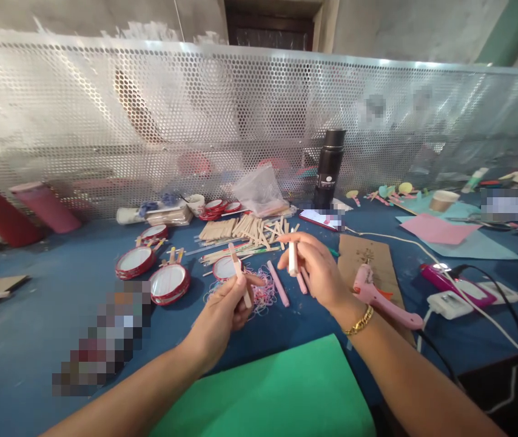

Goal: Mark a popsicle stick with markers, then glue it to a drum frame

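Above the blue table (pixel 99 358), the hands (pixel 228 303) grip a craft stick (pixel 239 276) tilting up-left and an upright white marker (pixel 292 258).

The table (pixel 26 340) is deep blue, the sheet (pixel 277 388) at six o'clock bright green. The wooden stick (pixel 236 262) at seven is pale tan, the short stick (pixel 292 260) at five white. The round discs (pixel 168 283) at eight are white, rimmed red. The glue gun (pixel 389 304) at four is pink. At twelve, rows of round holes pattern the silvery screen (pixel 195 97).
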